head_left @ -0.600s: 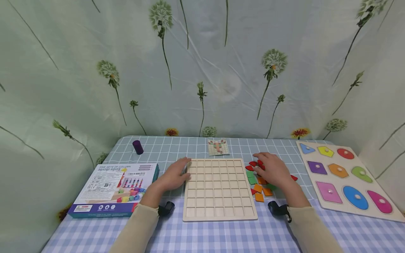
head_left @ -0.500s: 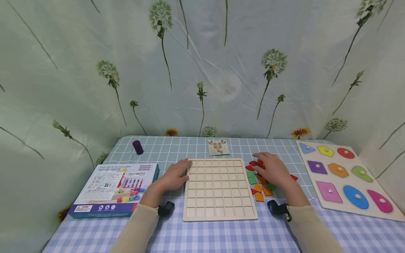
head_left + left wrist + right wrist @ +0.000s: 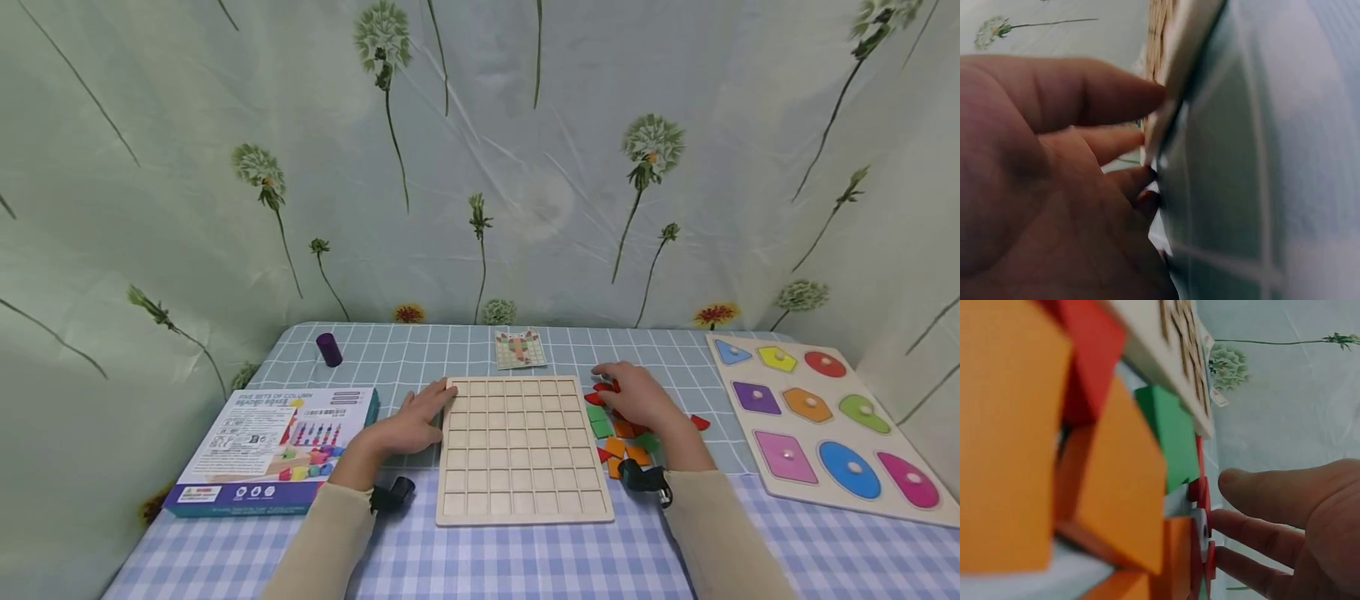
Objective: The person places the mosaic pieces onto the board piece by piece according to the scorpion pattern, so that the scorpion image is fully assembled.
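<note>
A wooden board with square grid cells lies flat in front of me. My left hand is at its left edge, fingertips on the far left corner and thumb by the side; in the left wrist view the thumb points at the board's rim. Right of the board lies a loose pile of orange squares, green squares and red pieces. Over this pile is my right hand, its fingers stretched loosely. In the right wrist view its fingertips come right up to red pieces.
A small card with a colour pattern lies beyond the board. A bead-toy box is at left, a purple cylinder behind it. At right lies a knobbed shape puzzle. A curtain closes off the back.
My right hand has shifted a little left and forward over the pile. The left hand stays at the board's left edge with only a slight finger movement.
</note>
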`<state>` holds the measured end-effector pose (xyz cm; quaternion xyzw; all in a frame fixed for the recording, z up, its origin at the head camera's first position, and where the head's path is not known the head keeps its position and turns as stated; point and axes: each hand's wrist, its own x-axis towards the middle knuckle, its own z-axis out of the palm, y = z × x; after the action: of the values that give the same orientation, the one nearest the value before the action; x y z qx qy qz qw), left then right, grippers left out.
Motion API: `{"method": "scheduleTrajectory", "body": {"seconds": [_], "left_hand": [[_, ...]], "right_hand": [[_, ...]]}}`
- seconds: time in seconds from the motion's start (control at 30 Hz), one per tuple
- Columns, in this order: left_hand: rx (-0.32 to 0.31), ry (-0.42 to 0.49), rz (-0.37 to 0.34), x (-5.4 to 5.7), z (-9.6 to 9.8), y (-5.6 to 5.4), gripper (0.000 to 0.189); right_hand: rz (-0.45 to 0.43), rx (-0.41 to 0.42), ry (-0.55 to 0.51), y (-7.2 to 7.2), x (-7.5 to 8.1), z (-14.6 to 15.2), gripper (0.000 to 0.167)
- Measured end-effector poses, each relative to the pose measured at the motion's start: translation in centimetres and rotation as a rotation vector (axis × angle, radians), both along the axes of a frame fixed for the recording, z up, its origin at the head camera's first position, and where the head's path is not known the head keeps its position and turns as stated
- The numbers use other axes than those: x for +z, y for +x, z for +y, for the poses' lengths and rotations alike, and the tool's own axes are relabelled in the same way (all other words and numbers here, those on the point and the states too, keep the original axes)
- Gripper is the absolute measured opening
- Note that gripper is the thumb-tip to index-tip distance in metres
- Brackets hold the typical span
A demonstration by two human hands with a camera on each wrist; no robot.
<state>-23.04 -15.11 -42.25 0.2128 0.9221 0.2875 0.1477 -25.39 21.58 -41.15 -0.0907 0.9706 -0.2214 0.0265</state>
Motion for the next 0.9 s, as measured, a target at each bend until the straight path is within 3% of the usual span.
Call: {"method": "scheduleTrajectory", "body": {"seconds": [0.23,0.47,0.67,0.77,0.9], "left_hand": [[-0.046,-0.047,0.036,-0.3,-1.5,0.1,0.075],[-0.093,-0.043,0.065,-0.6,-1.3,-0.4,0.075],[0.002,0.015,0.066,-0.6,-0.6,-0.3,0.063],[0.062,0.047,0.092,-0.9,0.0,-0.3,0.061],[0.094,0.039,0.143,-1.6,0.7,-0.2,0.067]], "right_hand": [[0.037,0.014,0.038,-0.4,-0.9,-0.1,0.033],[0.094,-0.006,0.025,-0.6,-1.2,0.7,0.026],[0.093,-0.029,-0.014,-0.6,-1.4,0.8,0.022],[0.091,-0.032,-0.030,-0.6,-1.6,0.9,0.022],[0.086,-0.049,-0.040,-0.7,-1.6,0.9,0.022]]}}
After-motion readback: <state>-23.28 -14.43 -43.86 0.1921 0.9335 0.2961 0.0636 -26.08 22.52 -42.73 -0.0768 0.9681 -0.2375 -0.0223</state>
